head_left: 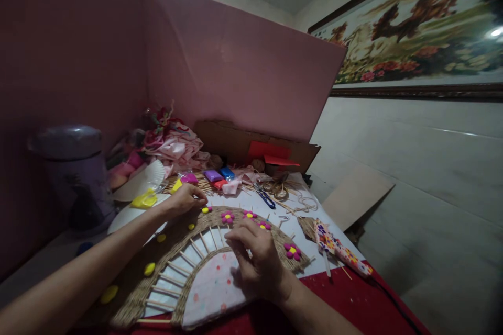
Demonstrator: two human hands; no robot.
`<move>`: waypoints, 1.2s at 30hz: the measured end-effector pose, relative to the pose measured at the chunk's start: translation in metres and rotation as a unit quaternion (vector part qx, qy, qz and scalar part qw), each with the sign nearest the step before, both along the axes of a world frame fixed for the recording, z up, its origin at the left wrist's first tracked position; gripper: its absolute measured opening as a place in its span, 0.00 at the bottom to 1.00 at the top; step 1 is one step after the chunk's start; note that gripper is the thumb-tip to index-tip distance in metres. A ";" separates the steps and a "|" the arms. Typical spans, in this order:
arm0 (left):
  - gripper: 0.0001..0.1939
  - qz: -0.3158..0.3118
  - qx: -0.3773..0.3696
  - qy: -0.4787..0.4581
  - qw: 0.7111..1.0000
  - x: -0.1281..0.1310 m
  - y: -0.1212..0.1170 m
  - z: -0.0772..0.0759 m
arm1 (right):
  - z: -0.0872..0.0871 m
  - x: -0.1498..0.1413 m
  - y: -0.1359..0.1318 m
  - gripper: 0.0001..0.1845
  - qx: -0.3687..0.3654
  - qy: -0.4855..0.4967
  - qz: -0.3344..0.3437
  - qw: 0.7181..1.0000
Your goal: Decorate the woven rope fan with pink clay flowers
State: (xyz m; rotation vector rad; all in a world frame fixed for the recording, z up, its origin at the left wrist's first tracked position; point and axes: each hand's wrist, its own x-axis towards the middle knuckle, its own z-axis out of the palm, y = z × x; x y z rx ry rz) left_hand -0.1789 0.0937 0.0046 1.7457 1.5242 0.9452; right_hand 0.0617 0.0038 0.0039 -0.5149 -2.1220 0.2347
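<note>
A woven fan-shaped piece of twine and sticks (pixel 181 243) lies in front of me, with a pale spotted centre panel (pixel 214 290). Pink flowers with yellow middles, such as the clay-like flower (pixel 293 251), sit along its outer band; plain yellow dots (pixel 149 269) follow on the left side. My left hand (pixel 186 200) is at the top of the band, its fingers closed beside a yellow dot with some pink next to it (pixel 206 210). Over the fan's middle hangs my right hand (pixel 259 254), thumb and fingers curled together. Whatever either hand pinches is hidden or too small to name.
Small coloured clay packets (pixel 212 175) lie behind the fan, near blue-handled scissors (pixel 265 198) and coiled twine (pixel 277 188). Pink cloth (pixel 176 146) is heaped at back left, beside a lidded purple container (pixel 78 183). A flower-patterned glue gun (pixel 340 251) rests at right, its cord trailing.
</note>
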 end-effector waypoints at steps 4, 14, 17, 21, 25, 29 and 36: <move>0.09 0.001 -0.015 -0.004 1.000 0.005 -0.006 0.005 | 0.000 0.000 -0.001 0.08 -0.002 -0.005 -0.007 1.000; 0.10 -0.011 -0.032 -0.015 0.999 0.011 -0.008 0.008 | 0.002 0.000 -0.001 0.08 0.005 -0.002 -0.011 1.000; 0.11 -0.016 -0.030 -0.009 0.999 0.010 -0.007 0.005 | 0.002 0.000 -0.001 0.08 0.006 0.000 -0.013 1.000; 0.11 -0.028 -0.013 0.000 1.000 0.009 -0.008 0.004 | 0.001 0.000 0.000 0.08 0.010 -0.001 -0.009 1.000; 0.09 -0.025 -0.018 0.011 0.999 0.007 -0.009 0.003 | 0.000 0.001 0.001 0.08 0.011 0.003 -0.010 1.000; 0.09 -0.044 0.001 0.029 0.999 0.004 -0.009 0.001 | 0.001 0.000 0.000 0.08 0.013 0.006 -0.009 1.000; 0.16 0.001 0.082 0.160 0.984 0.003 -0.017 0.007 | 0.003 0.000 -0.001 0.08 0.016 0.017 -0.005 1.000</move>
